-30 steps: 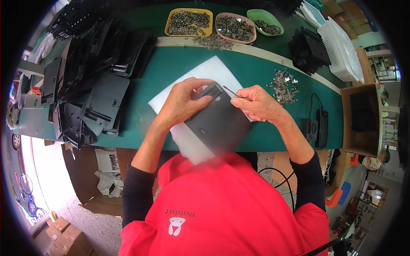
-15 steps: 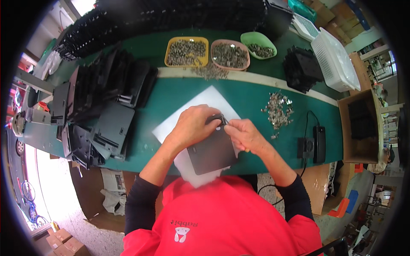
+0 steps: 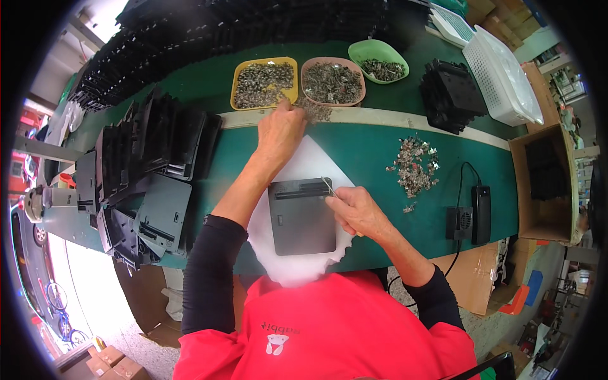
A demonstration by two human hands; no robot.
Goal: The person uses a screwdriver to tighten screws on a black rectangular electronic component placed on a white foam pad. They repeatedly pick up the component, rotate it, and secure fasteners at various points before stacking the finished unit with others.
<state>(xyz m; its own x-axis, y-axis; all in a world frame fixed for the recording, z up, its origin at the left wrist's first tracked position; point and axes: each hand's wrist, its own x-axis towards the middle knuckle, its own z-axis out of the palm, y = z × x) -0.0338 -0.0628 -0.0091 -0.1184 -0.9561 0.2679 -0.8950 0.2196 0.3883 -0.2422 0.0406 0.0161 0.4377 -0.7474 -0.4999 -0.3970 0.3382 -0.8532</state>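
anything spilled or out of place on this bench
Yes. A loose heap of small metal parts lies straight on the green bench top, outside any tray. More lie scattered by the pink tray, near the left hand. The black panels at left lean in an untidy pile.

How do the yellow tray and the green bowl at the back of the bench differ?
The yellow tray is squarish and heaped with small metal parts; the green bowl is oval and holds only a thin scatter. The left hand reaches to the yellow tray's near edge, while the green bowl sits apart from both hands. Both stand on the green bench and hold greyish metal pieces.
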